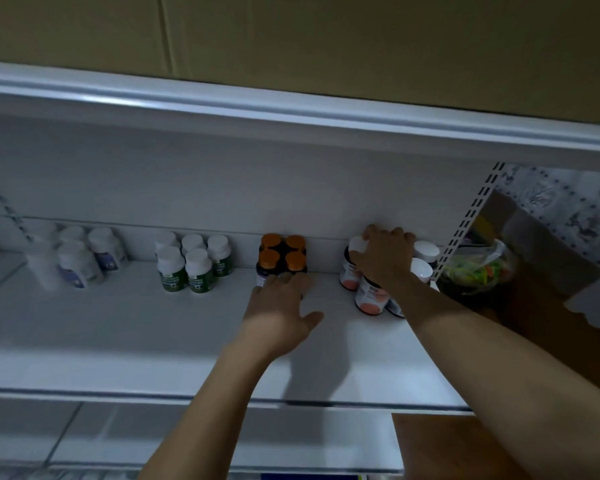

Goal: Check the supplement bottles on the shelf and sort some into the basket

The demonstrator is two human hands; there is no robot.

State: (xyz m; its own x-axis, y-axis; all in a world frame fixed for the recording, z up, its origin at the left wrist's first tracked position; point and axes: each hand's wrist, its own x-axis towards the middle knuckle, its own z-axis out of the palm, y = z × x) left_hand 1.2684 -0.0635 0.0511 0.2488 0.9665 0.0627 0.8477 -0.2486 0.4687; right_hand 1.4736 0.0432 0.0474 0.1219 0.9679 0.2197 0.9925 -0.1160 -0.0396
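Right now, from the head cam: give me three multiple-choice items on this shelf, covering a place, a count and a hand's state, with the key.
1. Where do the orange-capped bottles stand on the shelf?
A) at the far left end
B) between the green-label bottles and the pink-label bottles
C) at the front edge

2. How many orange caps show?
A) two
B) four
C) six

3. What is the right hand doing?
A) hanging idle below the shelf
B) lying flat on bare shelf
C) curling over the pink-label bottles' white caps

Key:
1 B: the green group stands to their left and the pink group to their right.
2 B: the caps sit in two rows of two.
3 C: its fingers wrap over the caps.
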